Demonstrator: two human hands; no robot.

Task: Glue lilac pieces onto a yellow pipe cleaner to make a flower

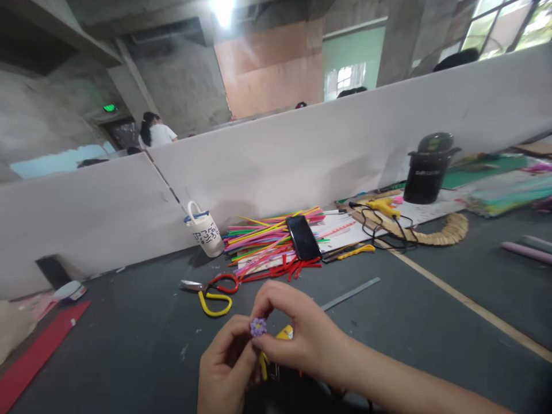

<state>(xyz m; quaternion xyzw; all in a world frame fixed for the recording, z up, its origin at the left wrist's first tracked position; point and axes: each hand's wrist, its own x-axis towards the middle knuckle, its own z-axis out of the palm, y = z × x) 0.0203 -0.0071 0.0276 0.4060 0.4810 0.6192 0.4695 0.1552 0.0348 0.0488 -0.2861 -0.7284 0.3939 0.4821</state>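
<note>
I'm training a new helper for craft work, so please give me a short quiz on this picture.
1. True or false: the phone lies on top of the coloured sticks.
2. What do the left hand and right hand pinch between them? A a purple flower, B a spoon, C a coin.
3. Fill in: the scissors have one red handle and one ____ handle.
Key: 1 true; 2 A; 3 yellow.
</note>
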